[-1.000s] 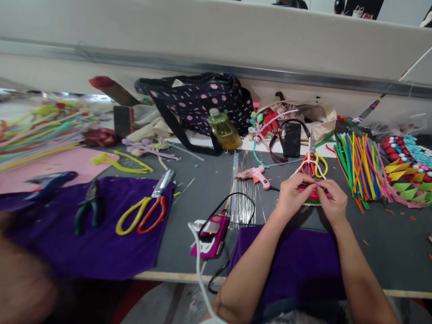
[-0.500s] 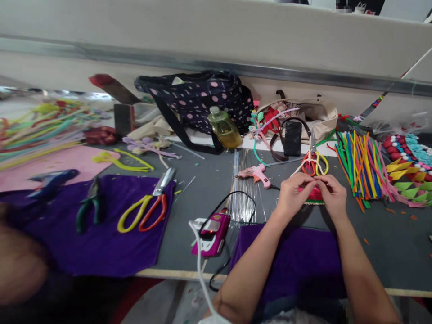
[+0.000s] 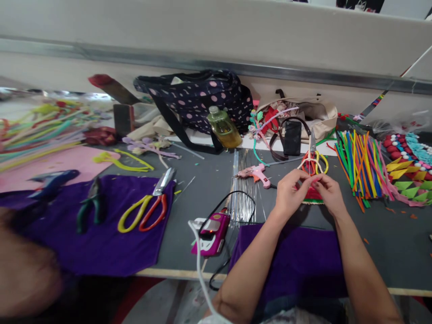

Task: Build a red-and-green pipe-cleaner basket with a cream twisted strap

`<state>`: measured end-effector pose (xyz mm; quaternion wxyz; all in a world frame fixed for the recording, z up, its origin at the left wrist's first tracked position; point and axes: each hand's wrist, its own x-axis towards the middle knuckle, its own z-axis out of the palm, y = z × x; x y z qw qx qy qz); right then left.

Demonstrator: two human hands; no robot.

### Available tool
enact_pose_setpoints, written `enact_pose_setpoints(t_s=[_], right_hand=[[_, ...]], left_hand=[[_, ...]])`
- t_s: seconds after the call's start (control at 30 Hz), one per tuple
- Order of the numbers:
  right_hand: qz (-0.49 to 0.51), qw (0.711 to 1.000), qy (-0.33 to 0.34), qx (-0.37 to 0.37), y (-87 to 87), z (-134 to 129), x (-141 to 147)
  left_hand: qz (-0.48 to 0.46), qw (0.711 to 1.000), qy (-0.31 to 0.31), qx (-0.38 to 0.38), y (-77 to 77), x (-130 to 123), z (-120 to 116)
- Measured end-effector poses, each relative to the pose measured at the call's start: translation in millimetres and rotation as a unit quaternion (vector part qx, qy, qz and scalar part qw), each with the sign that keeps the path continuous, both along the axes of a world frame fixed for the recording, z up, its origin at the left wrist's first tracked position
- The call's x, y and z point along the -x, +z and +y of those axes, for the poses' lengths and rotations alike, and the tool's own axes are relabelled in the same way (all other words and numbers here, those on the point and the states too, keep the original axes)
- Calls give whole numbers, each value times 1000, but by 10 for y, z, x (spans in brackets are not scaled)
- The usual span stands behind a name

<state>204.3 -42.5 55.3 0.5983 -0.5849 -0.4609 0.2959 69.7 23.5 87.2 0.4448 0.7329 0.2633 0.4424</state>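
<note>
My left hand (image 3: pixel 290 192) and my right hand (image 3: pixel 329 192) meet at the fingertips above the dark table. Both are closed in a pinch; what lies between the fingers is too small to make out. Just under them shows a red piece with a green and whitish lower edge (image 3: pixel 312 198), partly covered by the hands. Beyond the fingertips are cream fuzzy strips (image 3: pixel 317 158) and scissors with red and yellow handles (image 3: pixel 323 164). A pink glue gun (image 3: pixel 258 173) lies left of my left hand. Under my forearms is a purple cloth (image 3: pixel 303 256).
Coloured pipe cleaners (image 3: pixel 366 166) lie at right. Left are a magenta device (image 3: pixel 216 234) with cables, large scissors (image 3: pixel 158 204) and green-handled pliers (image 3: pixel 90 204). A bottle (image 3: pixel 224 128), phone (image 3: pixel 292 137) and dotted bag (image 3: pixel 202 99) stand behind. Another person's blurred arm (image 3: pixel 27 270) is at lower left.
My hands stay together, with slight finger shifts; my left hand has tilted a little and more of the red piece shows. The other person's arm has moved slightly right.
</note>
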Motion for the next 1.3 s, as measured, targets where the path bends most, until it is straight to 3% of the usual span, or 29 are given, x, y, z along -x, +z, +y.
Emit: enact_pose_setpoints(t_s=[0.27,0.47,0.57,0.73,0.97,1.3], right_hand=[[134,985,-103,-38,-81,-41,-44],[309,917,-233,-98,-266,10,-85],[353,889,-267,-118,-316,18,-114],[382,873,-271,-134,-371,9,-171],[386,878,-241,-147,-393,-14,-183],[415,871,-206,-162,-406,-60,-264]], left_hand=[[71,993,41,83,-162,78,209],[-42,981,50,183,-314,-23,268],[-66,971,69,219,-381,-45,299],[-96,958,89,254,-444,-43,361],[-155,944,97,275,-454,-49,410],[-152,929,133,311,-500,35,526]])
